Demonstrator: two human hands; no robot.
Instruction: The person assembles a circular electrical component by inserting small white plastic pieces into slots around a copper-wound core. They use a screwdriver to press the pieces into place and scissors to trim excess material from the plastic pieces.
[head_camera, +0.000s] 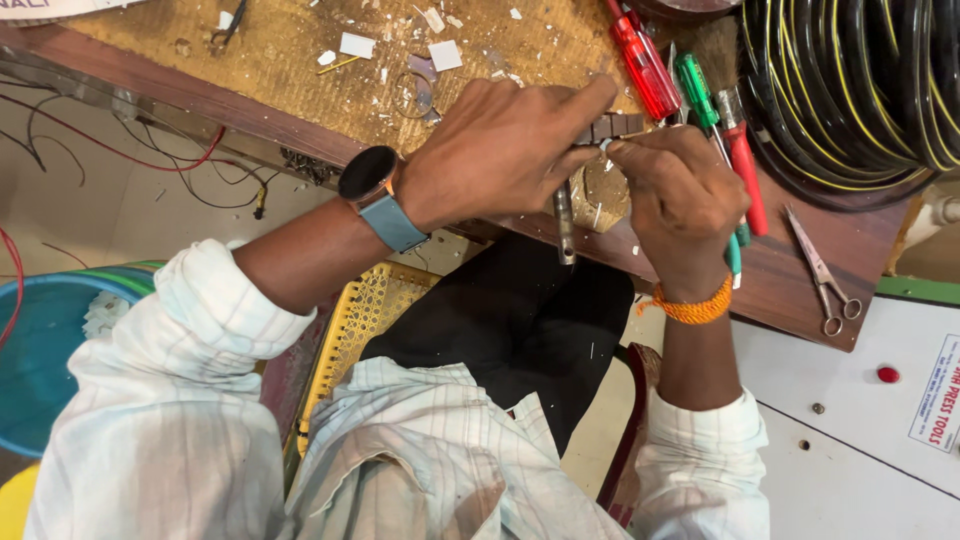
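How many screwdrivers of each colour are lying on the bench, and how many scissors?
Red-handled screwdrivers: 2, one by the wire coil, one beside the right hand.
Green-handled screwdrivers: 1.
Scissors: 1 pair.
Total: 4 tools.
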